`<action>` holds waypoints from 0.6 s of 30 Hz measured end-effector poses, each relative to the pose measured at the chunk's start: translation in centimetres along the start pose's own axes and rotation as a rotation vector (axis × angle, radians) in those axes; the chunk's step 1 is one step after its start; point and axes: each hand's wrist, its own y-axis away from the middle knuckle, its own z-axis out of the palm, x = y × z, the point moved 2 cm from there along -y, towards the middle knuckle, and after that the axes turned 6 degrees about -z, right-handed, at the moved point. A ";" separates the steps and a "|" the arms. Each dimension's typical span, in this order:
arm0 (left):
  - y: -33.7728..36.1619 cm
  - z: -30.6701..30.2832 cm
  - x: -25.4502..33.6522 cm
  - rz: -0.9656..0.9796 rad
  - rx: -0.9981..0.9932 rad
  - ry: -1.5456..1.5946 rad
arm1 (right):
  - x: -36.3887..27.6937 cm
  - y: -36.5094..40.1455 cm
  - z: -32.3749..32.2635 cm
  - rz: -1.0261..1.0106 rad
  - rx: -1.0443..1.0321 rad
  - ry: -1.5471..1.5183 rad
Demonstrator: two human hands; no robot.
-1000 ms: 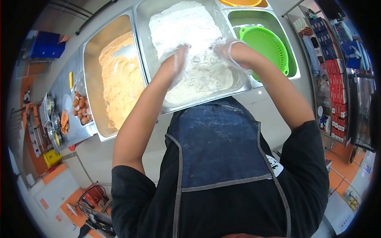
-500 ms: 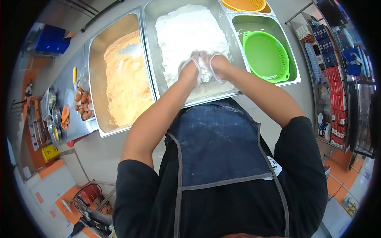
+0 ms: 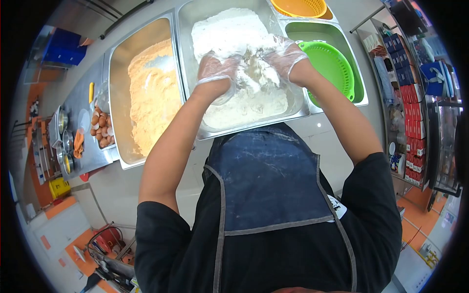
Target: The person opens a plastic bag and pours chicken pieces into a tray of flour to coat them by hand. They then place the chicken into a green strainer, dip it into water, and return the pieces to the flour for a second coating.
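My left hand (image 3: pixel 216 69), in a clear plastic glove, reaches into the white powder (image 3: pixel 229 30), which looks like flour. Its fingers are buried there, so their pose is hidden. On the other side, my right hand (image 3: pixel 287 57) wears a similar glove dusted white. The fingers that show look stretched out, with powder clinging to them and partly covering them. Loose clumps lie between the two hands. All this is inside a deep metal pan (image 3: pixel 215 133), where a thinner, cream-toned layer of powder (image 3: pixel 246 108) covers the near end.
Left of the pan stands another metal pan (image 3: pixel 117 73) of pale orange powder (image 3: pixel 154 97). A green strainer basket (image 3: pixel 328 71) sits in a metal basin on the right, below an orange basket (image 3: pixel 300 7). Eggshells (image 3: pixel 101 128) lie at far left. Shelves with boxes (image 3: pixel 414 117) stand right.
My hands have moved apart, from close together near the pan's middle to opposite sides. Powder between them is broken up, and the near layer shows more.
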 end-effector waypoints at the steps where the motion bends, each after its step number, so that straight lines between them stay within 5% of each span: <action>1: -0.2 -0.2 -0.2 0.035 -0.001 -0.151 | -0.5 0.1 -0.1 -0.031 -0.043 0.129; 5: 0.5 -0.1 -0.3 0.047 -0.016 -0.286 | 0.7 0.0 0.2 -0.044 -0.059 0.168; 7: 0.0 0.5 -1.0 0.129 0.036 -0.459 | 0.5 0.2 0.2 -0.613 -0.024 0.777; 8: -0.2 0.7 -1.3 0.212 0.093 -0.630 | 0.8 0.2 0.2 -0.612 -0.024 0.775; 11: 0.8 -0.5 1.7 -0.058 -0.052 -0.603 | -0.4 0.3 -0.2 -0.522 -0.051 0.842; 12: 0.9 -1.1 3.2 -0.058 -0.054 -0.601 | -1.7 0.2 -0.8 -0.208 -0.136 0.753; 13: 0.9 -1.7 4.3 -0.274 -0.134 -0.339 | -2.3 0.2 -1.3 0.104 -0.216 0.652; 14: 1.0 -1.9 4.6 -0.485 -0.210 -0.072 | -2.5 0.4 -1.7 0.105 -0.217 0.652; 18: 0.0 -0.3 -0.2 -0.139 -0.050 0.188 | -3.0 0.6 -2.7 0.042 -0.196 0.205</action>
